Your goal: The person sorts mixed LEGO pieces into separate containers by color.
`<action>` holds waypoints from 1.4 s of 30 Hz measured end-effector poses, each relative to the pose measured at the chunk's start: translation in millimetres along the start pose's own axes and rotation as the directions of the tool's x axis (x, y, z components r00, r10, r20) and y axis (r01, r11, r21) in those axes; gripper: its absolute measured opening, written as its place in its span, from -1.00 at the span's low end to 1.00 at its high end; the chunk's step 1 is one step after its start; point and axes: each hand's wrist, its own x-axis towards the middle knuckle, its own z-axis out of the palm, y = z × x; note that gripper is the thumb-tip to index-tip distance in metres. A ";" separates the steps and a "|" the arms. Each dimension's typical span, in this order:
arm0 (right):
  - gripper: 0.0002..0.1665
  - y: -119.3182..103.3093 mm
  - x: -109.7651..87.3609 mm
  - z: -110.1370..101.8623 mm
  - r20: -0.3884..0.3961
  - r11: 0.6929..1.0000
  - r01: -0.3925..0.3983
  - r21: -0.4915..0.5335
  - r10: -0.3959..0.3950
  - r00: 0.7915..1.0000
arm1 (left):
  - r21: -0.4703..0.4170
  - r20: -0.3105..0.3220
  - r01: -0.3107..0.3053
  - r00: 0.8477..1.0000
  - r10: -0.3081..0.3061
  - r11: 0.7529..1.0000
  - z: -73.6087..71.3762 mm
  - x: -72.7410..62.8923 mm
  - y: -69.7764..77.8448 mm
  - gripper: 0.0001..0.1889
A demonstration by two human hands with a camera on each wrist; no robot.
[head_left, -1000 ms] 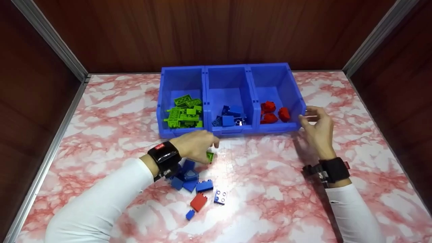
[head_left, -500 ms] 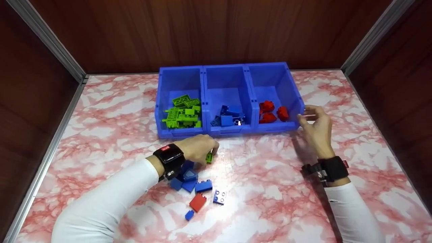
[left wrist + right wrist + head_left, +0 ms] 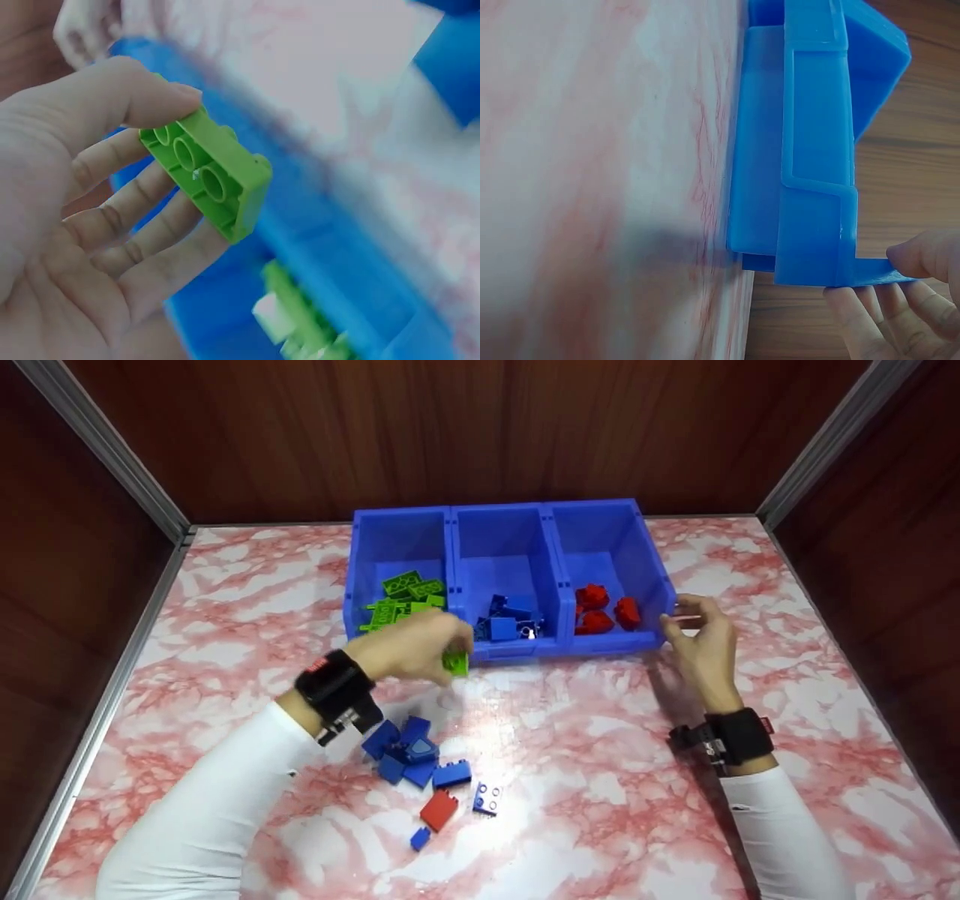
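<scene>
My left hand (image 3: 412, 646) pinches a green toy brick (image 3: 251, 180) between thumb and fingers, just over the front rim of the blue three-part bin (image 3: 615, 642). The left wrist view shows the brick's hollow underside with its round tubes. At the bin's right end, my right hand (image 3: 706, 652) grips the side wall (image 3: 881, 271), thumb on one face and fingers on the other. Green bricks (image 3: 403, 583) fill part of the left compartment, partly hidden by my left hand. Blue bricks (image 3: 504, 628) lie in the middle compartment and red pieces (image 3: 596, 621) in the right one.
On the marbled tabletop (image 3: 600, 780), a cluster of blue bricks (image 3: 405, 754) lies in front of the bin. Nearer are a red brick (image 3: 439, 809), a small blue piece (image 3: 420, 838) and a white-looking studded brick (image 3: 487, 799). Dark wood panels (image 3: 480, 435) enclose the table.
My left hand has lifted the green brick off the table beside the blue cluster and carried it up toward the bin's front rim. The right hand keeps its grip on the bin.
</scene>
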 end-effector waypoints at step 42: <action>-0.58 1.0 -0.3 0.9 0.013 1.000 -0.023 -0.012 0.023 1.000 | 0.073 -0.246 0.133 0.963 -0.112 0.988 -17.9 33.6 -55.6 -0.48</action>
